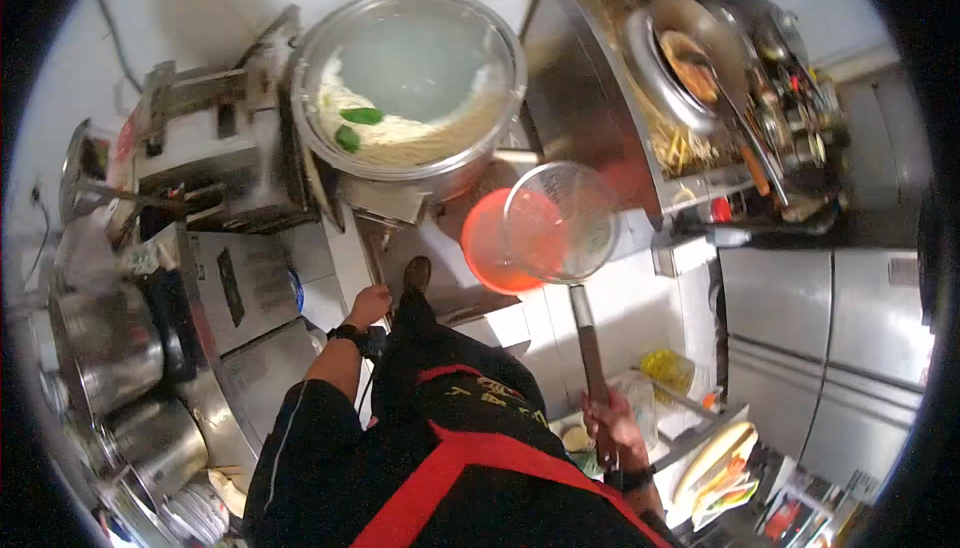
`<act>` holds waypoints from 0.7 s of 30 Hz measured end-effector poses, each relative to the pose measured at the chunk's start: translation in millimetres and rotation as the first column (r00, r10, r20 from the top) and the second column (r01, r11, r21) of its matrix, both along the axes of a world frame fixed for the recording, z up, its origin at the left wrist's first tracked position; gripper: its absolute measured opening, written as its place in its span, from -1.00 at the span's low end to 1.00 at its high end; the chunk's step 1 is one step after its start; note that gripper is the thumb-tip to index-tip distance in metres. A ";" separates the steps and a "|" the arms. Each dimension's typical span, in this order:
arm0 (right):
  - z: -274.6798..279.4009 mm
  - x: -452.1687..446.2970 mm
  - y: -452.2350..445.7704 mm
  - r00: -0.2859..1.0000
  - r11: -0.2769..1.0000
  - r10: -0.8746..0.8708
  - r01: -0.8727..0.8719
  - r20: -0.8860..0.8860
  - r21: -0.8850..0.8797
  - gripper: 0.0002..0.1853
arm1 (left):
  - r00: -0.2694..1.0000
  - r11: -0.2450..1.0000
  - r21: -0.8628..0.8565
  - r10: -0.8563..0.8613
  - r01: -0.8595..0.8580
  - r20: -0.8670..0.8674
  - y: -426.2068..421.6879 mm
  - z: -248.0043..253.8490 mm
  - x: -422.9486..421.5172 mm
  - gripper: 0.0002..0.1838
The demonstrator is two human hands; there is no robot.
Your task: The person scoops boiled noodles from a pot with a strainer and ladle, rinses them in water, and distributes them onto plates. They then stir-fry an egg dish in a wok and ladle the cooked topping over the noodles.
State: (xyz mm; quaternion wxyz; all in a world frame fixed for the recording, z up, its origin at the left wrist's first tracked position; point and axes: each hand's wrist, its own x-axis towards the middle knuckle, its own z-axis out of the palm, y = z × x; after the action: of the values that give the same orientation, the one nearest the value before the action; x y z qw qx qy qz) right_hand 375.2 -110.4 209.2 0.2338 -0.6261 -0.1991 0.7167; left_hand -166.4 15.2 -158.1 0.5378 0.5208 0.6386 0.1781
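Note:
My right hand [615, 426] is wrapped round the brown handle of a round wire-mesh strainer [590, 218]. The strainer's mesh looks empty and overlaps an orange-red bucket [485, 248] on the floor; I cannot tell how far above the bucket it is. My left hand [371, 305] hangs low by my left side with its fingers curled, nothing visible in it. Ahead stands a large metal pot [510, 123] of cloudy water. Along its near side lie pale strands that look like noodles [400, 138], with green leaves [360, 115] on top.
To the right, a wok [735, 33] with a ladle [735, 103] sits on a stove beside several bottles. Steel pots [105, 343] stand at far left. A steel fridge [880, 318] is on the right, and a yellow container [668, 371] is near my right hand.

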 end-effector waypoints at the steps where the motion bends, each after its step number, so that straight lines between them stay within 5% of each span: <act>1: 15.0 -6.8 -3.0 0.999 0.999 -0.001 -0.001 0.033 0.034 -0.76 | 0.990 0.982 -0.174 0.043 -0.066 -0.134 3.9 20.9 2.8 -0.68; 2: 28.3 -17.5 -2.2 0.998 0.998 -0.010 0.005 0.068 0.068 -0.74 | 0.989 0.983 -0.164 0.066 -0.087 -0.133 0.8 17.4 -8.3 -0.68; 4: 51.1 -46.7 22.3 0.996 0.982 0.002 -0.019 0.090 0.185 -0.70 | 0.886 0.946 0.063 -0.274 0.319 -0.375 -14.5 9.7 -24.7 -0.71; 5: 59.0 -60.9 40.5 0.994 0.955 -0.004 -0.028 0.108 0.296 -0.66 | 0.993 0.970 -0.216 0.117 -0.115 -0.005 -21.3 13.4 -30.3 -0.76; 6: 66.0 -72.2 62.2 0.993 0.951 0.007 -0.043 0.116 0.305 -0.66 | 0.992 0.970 -0.208 0.129 -0.125 0.005 -18.8 27.0 -31.5 -0.76; 7: 72.9 -83.9 87.7 0.989 0.935 0.075 -0.113 0.124 0.336 -0.70 | 0.897 0.949 -0.092 -0.315 0.301 -0.310 -17.2 41.6 -32.4 -0.78; 8: 77.3 -95.4 112.3 0.981 0.914 0.141 -0.181 0.134 0.364 -0.73 | 0.524 0.724 -0.126 -0.596 0.678 -0.608 -16.0 48.3 -34.0 -0.81; 10: 78.6 -117.8 159.7 0.963 0.917 0.211 -0.255 0.170 0.306 -0.76 | 0.627 0.744 0.008 -0.558 0.668 -0.543 -27.3 32.9 -47.5 -0.82; 11: 74.5 -125.8 180.8 0.942 0.906 0.266 -0.316 0.202 0.280 -0.68 | 0.948 0.979 -0.061 -0.202 0.193 -0.245 -36.7 8.1 -47.9 -0.82; 12: 70.7 -133.3 200.4 0.918 0.893 0.319 -0.375 0.235 0.250 -0.60 | 0.953 0.916 -0.281 0.302 -0.286 0.011 -39.3 -5.1 -46.6 -0.80; 13: 71.9 -143.7 218.9 0.896 0.877 0.353 -0.417 0.272 0.238 -0.49 | 0.874 0.823 -0.341 0.487 -0.454 0.011 -34.9 41.7 -35.0 -0.73; 16: 60.3 -143.0 259.0 0.790 0.752 0.504 -0.600 0.350 0.272 -0.31 | 0.866 0.844 -0.251 0.499 -0.475 0.041 -44.9 60.4 -40.6 -0.71; 17: 56.7 -143.7 274.0 0.602 0.610 0.561 -0.765 0.568 0.207 -0.27 | 0.732 0.718 -0.343 0.672 -0.606 0.112 -51.2 47.0 -46.5 -0.70; 18: 18.0 -124.6 285.2 0.517 0.394 0.456 -0.847 0.725 0.356 -0.31 | 0.803 0.819 -0.176 0.571 -0.546 0.168 -73.2 12.4 -58.3 -0.69; 20: 23.6 -134.8 315.8 0.395 0.228 0.389 -0.917 0.832 0.329 -0.29 | 0.909 0.894 0.200 0.360 -0.401 0.211 -108.2 -38.8 -79.3 -0.67; 21: 24.1 -139.7 329.7 0.386 0.222 0.395 -0.921 0.834 0.321 -0.29 | 0.538 0.624 -0.496 0.778 -0.603 0.325 -105.2 2.9 -79.4 -0.71</act>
State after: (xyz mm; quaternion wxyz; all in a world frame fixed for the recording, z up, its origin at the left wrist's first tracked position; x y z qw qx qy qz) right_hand 235.5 219.3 233.4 0.0418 -0.4817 -0.8057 0.3423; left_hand -245.8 -90.0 -155.1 0.6469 0.0570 0.6455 0.4021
